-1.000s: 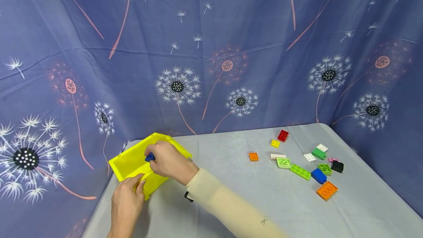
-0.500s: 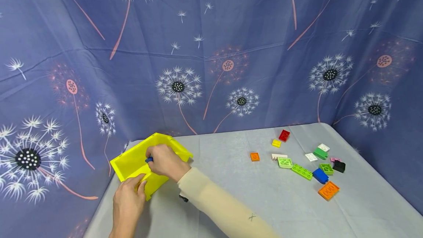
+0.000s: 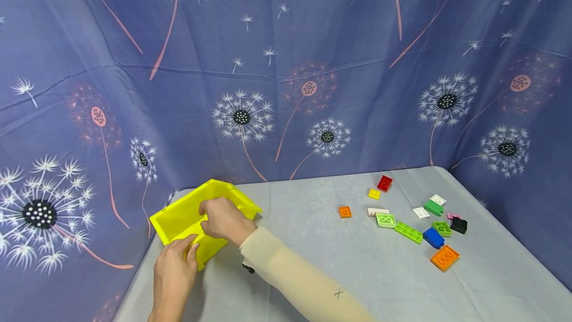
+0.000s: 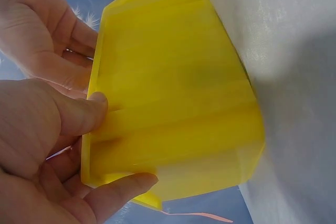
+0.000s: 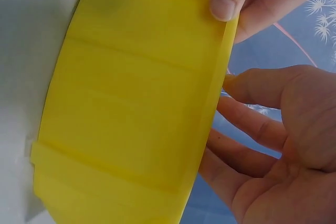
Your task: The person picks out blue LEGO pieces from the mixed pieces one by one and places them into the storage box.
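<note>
A yellow plastic bin (image 3: 178,212) stands at the left of the table. My left hand (image 3: 174,275) pinches its near rim, the thumb (image 4: 92,116) on the outer wall and other fingers behind the rim. Over the bin's opening is my right hand (image 3: 227,221), its fingers loosely bent and apart. No brick shows between them in the head view. In the right wrist view the fingers of the right hand (image 5: 294,135) reach behind the rim, their tips partly hidden by the bin wall. The bin's floor is mostly out of sight.
Several toy building bricks lie scattered on the right of the grey-covered table (image 3: 313,262), among them an orange brick (image 3: 444,258), a blue brick (image 3: 433,237), a lime brick (image 3: 408,232) and a red brick (image 3: 384,183). A patterned blue curtain (image 3: 286,29) hangs behind.
The blue brick held in my right hand earlier is no longer visible; the fingers have let go of it over the bin. The left hand keeps its grip on the rim.
</note>
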Demonstrator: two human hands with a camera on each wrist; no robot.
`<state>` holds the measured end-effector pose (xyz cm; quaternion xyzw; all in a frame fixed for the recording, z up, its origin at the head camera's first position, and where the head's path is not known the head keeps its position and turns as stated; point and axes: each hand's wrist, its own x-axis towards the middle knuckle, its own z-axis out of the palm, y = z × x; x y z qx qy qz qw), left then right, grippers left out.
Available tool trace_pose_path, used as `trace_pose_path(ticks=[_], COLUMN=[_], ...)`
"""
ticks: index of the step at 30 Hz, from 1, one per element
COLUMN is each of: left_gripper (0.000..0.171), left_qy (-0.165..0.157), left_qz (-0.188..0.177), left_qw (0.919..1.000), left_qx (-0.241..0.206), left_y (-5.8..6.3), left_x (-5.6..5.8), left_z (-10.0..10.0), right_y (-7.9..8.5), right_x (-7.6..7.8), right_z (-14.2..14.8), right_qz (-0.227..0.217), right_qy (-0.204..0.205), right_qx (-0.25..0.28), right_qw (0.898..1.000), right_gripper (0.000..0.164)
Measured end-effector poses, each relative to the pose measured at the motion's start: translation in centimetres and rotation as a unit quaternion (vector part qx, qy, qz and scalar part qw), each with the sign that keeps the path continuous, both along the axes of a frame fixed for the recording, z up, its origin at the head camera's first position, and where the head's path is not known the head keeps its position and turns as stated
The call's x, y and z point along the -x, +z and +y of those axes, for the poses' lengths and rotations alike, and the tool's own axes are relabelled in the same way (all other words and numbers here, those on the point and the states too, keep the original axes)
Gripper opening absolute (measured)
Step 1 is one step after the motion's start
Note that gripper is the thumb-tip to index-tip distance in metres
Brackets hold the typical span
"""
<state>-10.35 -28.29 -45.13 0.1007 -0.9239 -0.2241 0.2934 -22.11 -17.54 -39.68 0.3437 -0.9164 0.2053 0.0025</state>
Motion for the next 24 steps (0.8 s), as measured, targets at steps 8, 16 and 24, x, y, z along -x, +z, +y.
trace_pose_path(ticks=[8, 16, 24], left_gripper=[0.024, 0.025, 0.025], left_qy=[0.004, 0.005, 0.001], left_qz=[-0.003, -0.019, -0.018], left_qw=[1.0, 0.9998, 0.9998], left_qx=[0.0, -0.005, -0.005], left_y=[0.0, 0.2, 0.1], left_x=[0.0, 0.0, 0.0], left_z=[0.0, 0.0, -0.1], right_y=[0.1, 0.7, 2.3], right_x=[0.0, 0.0, 0.2], right_z=[0.3, 1.1, 2.7], right_qz=[0.014, 0.028, 0.05], right_qy=[0.011, 0.031, 0.043], right_qx=[-0.002, 0.008, 0.033], right_qw=[1.0, 0.999, 0.997], right_gripper=[0.026, 0.026, 0.025])
